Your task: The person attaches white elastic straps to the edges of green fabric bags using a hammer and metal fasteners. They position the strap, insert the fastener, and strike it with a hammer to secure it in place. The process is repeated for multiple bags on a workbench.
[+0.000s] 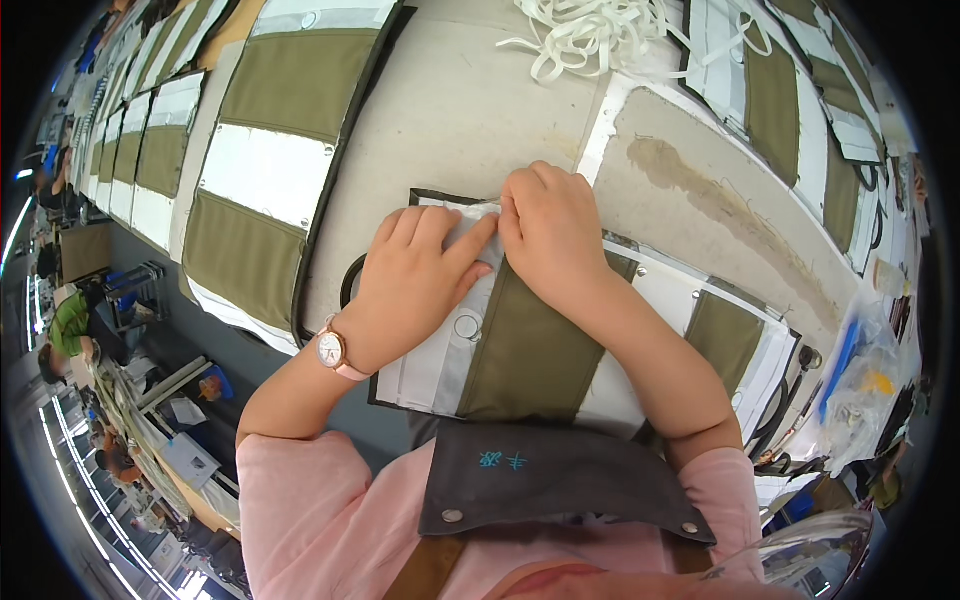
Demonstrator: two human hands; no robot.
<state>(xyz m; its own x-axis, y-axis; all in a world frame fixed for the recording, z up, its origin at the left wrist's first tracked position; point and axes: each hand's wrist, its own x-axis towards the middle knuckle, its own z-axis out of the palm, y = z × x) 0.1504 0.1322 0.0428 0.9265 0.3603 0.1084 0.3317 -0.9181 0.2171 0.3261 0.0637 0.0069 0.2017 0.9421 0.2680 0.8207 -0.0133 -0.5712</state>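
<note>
A sewn fabric panel (540, 345) with olive and white sections and dark binding lies in front of me on the worktable. My left hand (420, 265), with a watch (331, 348) on its wrist, rests on the panel's far left part, fingers laid out and thumb apart. Beside it, my right hand (550, 235) is closed at the panel's far edge, its fingers curled and thumb pressed in. Whatever the right fingertips pinch is hidden. A whitish scrap of material (478, 210) shows between the two hands. Near the left hand, a round mark (467, 326) sits on a grey strip.
Stacked olive-and-white panels (265, 160) lie at left, with more panels (772, 100) at far right. A tangle of white tape (600, 35) lies at the back of the worktable (470, 110). Clear plastic bags (865, 400) are at right. People work in the left background.
</note>
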